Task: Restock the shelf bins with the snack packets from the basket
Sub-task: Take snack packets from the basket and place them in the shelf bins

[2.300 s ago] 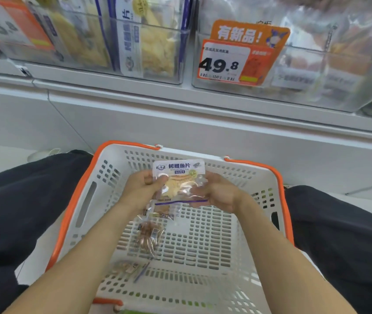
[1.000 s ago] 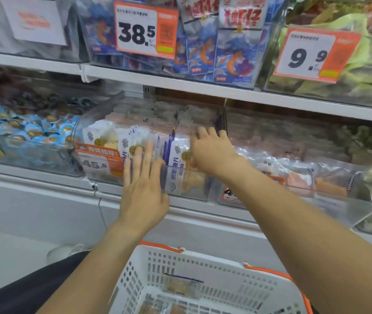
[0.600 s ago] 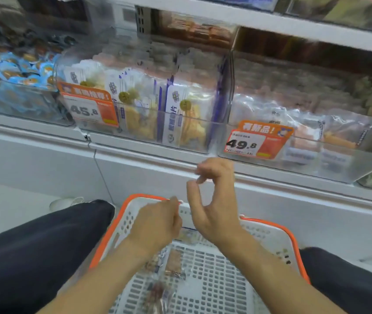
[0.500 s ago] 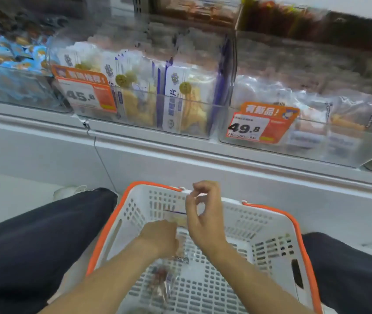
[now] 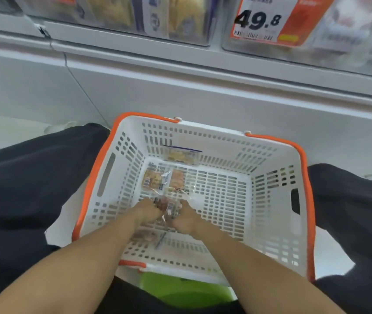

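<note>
The head view shows us looking down into the white basket [image 5: 271,200] that sits between our knees. Both hands are now low inside it. Our left hand [image 5: 146,211] and our right hand [image 5: 186,219] are close together, and their fingers are curled around a clear packet with reddish-brown snacks [image 5: 164,206]. We think each hand holds one side of it, but the picture is blurry there, so we cannot be sure how tight the hold is.

A second ago our hands were up at the shelf bin [image 5: 157,17], pushing a fish-slice packet in with the others. Half a second ago the right hand was in the air above the basket with nothing in it, and only the left hand was reaching down. So one packet has gone onto the shelf, and we are picking up the next one.

More packets wait in the basket. Two clear packets [image 5: 164,180] lie flat just past our hands, one packet with a blue stripe [image 5: 181,154] leans on the far wall, and another packet [image 5: 148,235] lies under our wrists. The job is not done yet.

The view has also dropped, so we see only the bottom of the bins and the 49.8 price tag [image 5: 269,21].
</note>
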Action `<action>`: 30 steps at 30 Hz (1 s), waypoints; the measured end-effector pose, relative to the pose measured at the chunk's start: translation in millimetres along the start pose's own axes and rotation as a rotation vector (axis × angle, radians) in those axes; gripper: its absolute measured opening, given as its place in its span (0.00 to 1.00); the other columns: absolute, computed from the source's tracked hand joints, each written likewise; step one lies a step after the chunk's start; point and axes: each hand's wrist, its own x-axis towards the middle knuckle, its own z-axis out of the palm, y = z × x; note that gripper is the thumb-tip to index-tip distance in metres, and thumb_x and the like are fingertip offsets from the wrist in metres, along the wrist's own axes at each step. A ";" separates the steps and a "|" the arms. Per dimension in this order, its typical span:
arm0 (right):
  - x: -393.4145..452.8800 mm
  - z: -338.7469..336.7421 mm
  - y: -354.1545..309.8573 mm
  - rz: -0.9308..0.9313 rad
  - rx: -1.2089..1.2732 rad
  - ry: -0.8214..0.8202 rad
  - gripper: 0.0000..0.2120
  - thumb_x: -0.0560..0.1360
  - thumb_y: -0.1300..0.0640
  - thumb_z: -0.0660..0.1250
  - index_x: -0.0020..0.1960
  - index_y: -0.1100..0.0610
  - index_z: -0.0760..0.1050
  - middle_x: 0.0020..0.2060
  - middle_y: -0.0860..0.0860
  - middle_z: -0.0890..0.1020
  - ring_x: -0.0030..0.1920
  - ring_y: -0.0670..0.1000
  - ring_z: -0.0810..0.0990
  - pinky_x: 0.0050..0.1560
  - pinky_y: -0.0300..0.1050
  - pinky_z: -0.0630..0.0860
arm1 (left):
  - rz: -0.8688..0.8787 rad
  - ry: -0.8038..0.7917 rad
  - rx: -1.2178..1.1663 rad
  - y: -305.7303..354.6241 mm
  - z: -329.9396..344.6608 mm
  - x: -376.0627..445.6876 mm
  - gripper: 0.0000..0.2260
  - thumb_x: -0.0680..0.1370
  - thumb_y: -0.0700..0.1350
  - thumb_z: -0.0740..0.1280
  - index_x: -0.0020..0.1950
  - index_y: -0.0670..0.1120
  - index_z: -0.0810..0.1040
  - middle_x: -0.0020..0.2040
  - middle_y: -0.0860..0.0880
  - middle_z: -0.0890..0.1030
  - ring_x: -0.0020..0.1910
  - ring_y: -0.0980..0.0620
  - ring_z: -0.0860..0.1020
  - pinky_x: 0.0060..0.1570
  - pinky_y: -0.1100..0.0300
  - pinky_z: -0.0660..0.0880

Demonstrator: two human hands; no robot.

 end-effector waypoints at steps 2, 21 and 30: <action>3.0 -4.0 6.9 -0.022 0.003 0.067 0.44 0.72 0.55 0.76 0.78 0.58 0.52 0.70 0.60 0.71 0.60 0.57 0.76 0.60 0.51 0.77 | -0.039 -0.026 -0.086 0.2 -1.8 0.2 0.08 0.75 0.44 0.68 0.50 0.41 0.80 0.44 0.45 0.82 0.41 0.49 0.80 0.37 0.58 0.75; -39.3 -114.0 -65.9 -0.209 0.331 -0.241 0.12 0.78 0.62 0.68 0.61 0.61 0.78 0.52 0.59 0.80 0.47 0.55 0.79 0.47 0.51 0.83 | 0.438 0.109 -0.554 61.5 -51.1 -42.3 0.02 0.79 0.42 0.70 0.47 0.47 0.82 0.45 0.49 0.87 0.41 0.50 0.83 0.43 0.54 0.80; -85.7 -130.4 -105.7 -0.839 0.368 0.103 0.12 0.71 0.74 0.73 0.52 0.62 0.82 0.51 0.56 0.86 0.54 0.53 0.85 0.54 0.44 0.80 | 0.555 0.521 -0.699 94.5 -81.3 -82.7 0.17 0.75 0.56 0.73 0.58 0.47 0.80 0.56 0.52 0.82 0.57 0.53 0.80 0.61 0.54 0.76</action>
